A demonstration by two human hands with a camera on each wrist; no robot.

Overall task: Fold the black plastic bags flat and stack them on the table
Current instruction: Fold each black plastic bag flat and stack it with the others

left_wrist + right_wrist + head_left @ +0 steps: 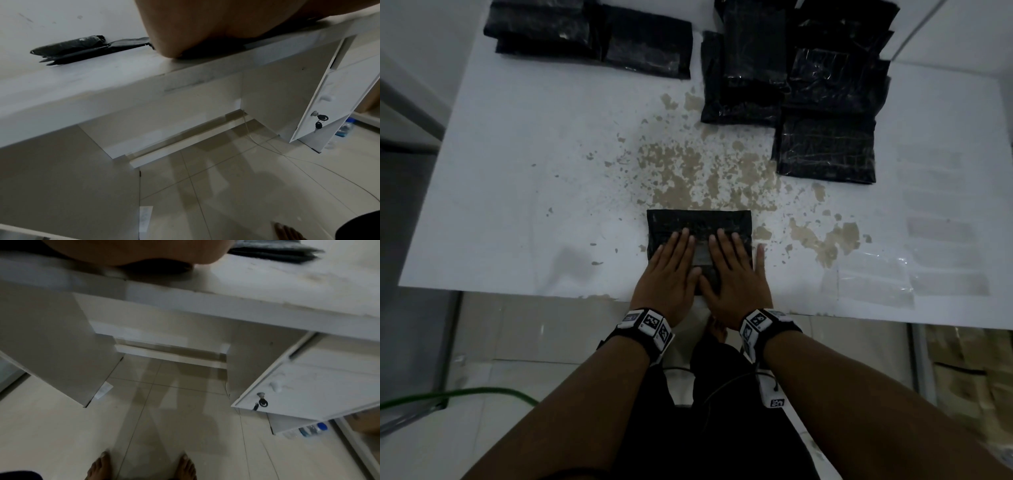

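Head view shows my left hand [671, 270] and right hand [732, 274] spread flat, fingers straight, on the folded bag [698, 224] at lower centre of the table [517, 171], so I should press evenly outward to expel air before stacking.

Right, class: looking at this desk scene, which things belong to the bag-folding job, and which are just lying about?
Part of the job:
- folded black bag under both palms
- left hand and right hand, pressing it flat
- left pile of bags
- right pile of bags
- white table

Just lying about:
- clear plastic sheets
- green cable
- keys in the drawer lock
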